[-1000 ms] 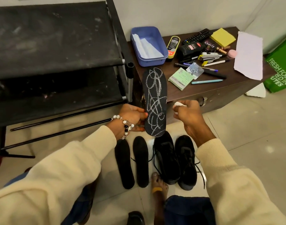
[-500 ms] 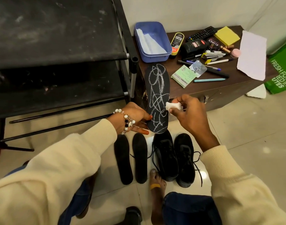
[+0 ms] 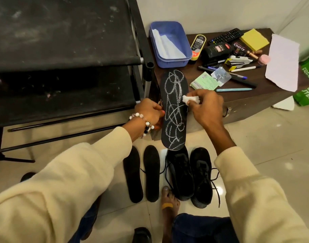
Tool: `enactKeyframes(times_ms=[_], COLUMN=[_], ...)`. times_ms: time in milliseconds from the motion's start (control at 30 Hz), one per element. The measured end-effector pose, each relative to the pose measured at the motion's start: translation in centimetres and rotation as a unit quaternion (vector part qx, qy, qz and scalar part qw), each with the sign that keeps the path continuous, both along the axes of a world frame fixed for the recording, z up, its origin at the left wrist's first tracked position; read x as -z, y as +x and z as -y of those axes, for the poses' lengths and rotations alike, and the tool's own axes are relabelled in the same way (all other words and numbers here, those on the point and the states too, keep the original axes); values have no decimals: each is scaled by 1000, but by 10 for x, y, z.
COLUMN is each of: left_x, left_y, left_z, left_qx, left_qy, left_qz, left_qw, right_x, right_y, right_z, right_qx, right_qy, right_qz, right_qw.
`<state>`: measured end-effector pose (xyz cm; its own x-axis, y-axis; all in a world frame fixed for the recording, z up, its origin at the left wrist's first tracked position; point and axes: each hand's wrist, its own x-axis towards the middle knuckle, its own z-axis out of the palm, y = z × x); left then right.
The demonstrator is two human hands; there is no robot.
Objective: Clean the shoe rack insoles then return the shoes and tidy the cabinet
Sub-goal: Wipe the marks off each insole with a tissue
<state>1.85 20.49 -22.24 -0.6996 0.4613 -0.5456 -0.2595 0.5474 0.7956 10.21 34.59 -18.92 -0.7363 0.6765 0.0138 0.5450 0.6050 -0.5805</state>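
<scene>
a: what are the hands doing?

b: the left hand (image 3: 149,114) grips the left edge of a black insole (image 3: 174,109) covered in white scribbles, fingers curled round it, holding it upright above the floor. the right hand (image 3: 207,106) pinches a small white wad (image 3: 190,99) between fingertips and thumb and presses it against the insole's right side, about halfway up.

a: and below them?

b: two plain black insoles (image 3: 142,173) lie side by side on the tiled floor, with a pair of black shoes (image 3: 190,174) just to their right, laces loose. a bare foot (image 3: 168,200) touches the nearer shoe's heel.

a: further out?

b: an empty black shoe rack (image 3: 62,55) stands on the left. behind the insole, a dark desk (image 3: 252,97) carries a blue tub (image 3: 169,44), a remote (image 3: 225,36), yellow sticky notes (image 3: 254,39), pens (image 3: 233,89) and a sheet of paper (image 3: 282,62).
</scene>
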Motion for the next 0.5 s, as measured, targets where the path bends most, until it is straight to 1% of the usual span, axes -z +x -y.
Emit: enactKeyframes(times_ms=[67,133,233,333,400,500], left_x=[2,0,-5,-9,-11,-11], left_y=[-1,-1,-2,5,12,22], left_z=[-2,-1,3,12,14,12], left_qx=[-1,7,49,104,116,92], left_qy=[-9,-27,-40,-53,-50,-30], left_qz=[39,100,177,248,273,271], left_qw=[999,995,982,962,954,958], right_x=[1,-2,-4,-3,-4,-3], right_y=[0,3,14,30,43,61], right_z=[6,8,8,17,24,39], right_qx=[-62,-96,-105,-119,-119,-123], right_qy=[10,16,26,38,24,24], right_qz=[38,53,66,89,91,96], right_qw=[997,994,992,988,988,987])
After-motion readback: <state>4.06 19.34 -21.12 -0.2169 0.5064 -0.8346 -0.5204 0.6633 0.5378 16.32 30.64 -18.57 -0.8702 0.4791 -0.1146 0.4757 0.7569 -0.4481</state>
